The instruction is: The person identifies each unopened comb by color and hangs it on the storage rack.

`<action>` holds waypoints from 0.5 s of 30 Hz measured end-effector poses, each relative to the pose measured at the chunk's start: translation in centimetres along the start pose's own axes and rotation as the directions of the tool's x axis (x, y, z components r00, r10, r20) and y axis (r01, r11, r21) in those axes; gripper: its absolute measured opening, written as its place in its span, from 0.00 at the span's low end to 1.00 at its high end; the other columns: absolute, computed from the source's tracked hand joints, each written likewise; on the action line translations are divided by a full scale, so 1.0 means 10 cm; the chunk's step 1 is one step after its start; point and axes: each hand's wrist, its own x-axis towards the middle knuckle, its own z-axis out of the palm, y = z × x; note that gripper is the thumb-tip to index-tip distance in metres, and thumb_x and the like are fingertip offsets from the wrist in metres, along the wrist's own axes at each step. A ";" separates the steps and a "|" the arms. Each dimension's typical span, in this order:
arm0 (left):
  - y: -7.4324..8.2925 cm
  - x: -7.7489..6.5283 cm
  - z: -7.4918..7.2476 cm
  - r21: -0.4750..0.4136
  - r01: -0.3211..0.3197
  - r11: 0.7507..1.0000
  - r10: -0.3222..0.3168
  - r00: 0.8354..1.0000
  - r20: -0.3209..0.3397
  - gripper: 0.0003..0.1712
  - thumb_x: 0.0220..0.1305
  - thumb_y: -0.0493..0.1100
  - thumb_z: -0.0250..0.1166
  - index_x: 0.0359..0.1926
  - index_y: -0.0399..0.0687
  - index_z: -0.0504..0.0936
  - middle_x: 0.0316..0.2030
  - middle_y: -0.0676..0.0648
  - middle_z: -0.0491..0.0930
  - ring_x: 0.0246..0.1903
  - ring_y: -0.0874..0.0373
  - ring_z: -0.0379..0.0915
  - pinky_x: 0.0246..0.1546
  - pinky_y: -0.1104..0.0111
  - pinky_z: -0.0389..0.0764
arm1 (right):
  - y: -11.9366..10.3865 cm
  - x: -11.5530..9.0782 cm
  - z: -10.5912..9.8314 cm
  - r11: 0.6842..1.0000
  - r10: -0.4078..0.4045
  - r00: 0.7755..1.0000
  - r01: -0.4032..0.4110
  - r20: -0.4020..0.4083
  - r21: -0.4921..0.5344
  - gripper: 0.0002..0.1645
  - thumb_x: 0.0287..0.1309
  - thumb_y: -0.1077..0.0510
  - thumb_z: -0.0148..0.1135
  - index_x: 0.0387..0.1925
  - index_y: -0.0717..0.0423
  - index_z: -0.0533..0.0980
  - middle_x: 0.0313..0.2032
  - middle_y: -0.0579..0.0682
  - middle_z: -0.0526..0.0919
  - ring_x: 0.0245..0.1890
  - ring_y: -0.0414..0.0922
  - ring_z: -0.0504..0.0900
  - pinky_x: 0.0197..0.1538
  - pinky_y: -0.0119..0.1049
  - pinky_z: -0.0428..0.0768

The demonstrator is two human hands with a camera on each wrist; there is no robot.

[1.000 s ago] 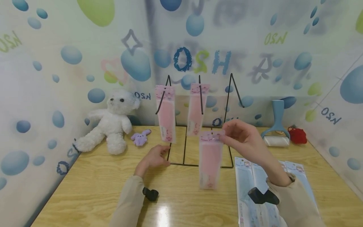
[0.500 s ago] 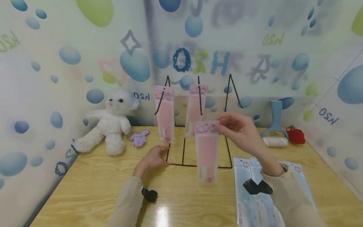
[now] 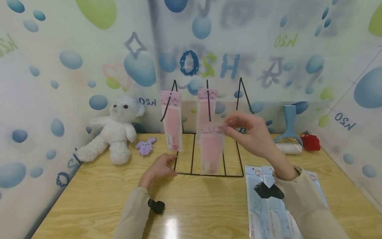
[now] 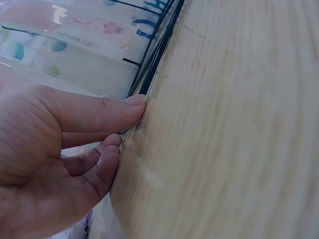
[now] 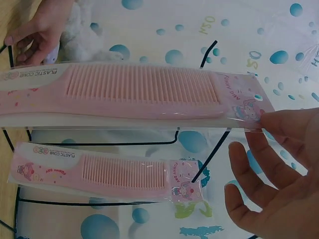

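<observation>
Head: the right hand (image 3: 253, 132) is pinching a comb packet (image 3: 212, 149) at five o'clock. Left wrist: the left hand (image 4: 47, 164) is gripping the wire rack (image 4: 162, 50), probably steadying it. Right wrist: corner-pinching is seemingly leaving the comb (image 5: 144, 92) uncovered.

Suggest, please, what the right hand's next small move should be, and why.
Probably raise the held comb packet toward the tip of the middle hook: the right hand pinches its top corner, leaving its hole uncovered, and in the head view its top edge sits just below that tip, while a similar packet hangs there.
</observation>
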 end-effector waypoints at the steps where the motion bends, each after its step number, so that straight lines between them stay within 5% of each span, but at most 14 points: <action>1: 0.00 0.00 0.00 -0.001 -0.002 1.000 0.002 1.000 -0.001 0.40 0.48 0.34 0.74 0.63 0.31 0.69 0.53 0.37 0.76 0.54 0.42 0.70 0.56 0.50 0.71 | 0.00 0.01 0.00 1.000 0.000 1.000 0.000 -0.006 0.001 0.10 0.52 0.71 0.66 0.36 0.57 0.80 0.32 0.47 0.84 0.31 0.39 0.82 0.35 0.30 0.80; 15: -0.02 0.01 0.00 0.011 0.001 1.000 -0.001 1.000 -0.002 0.40 0.48 0.34 0.74 0.63 0.32 0.69 0.52 0.38 0.76 0.54 0.43 0.70 0.56 0.52 0.72 | 0.02 0.10 0.14 0.997 0.054 0.994 -0.048 -0.099 0.065 0.06 0.56 0.69 0.64 0.37 0.60 0.78 0.30 0.52 0.86 0.28 0.40 0.81 0.32 0.30 0.78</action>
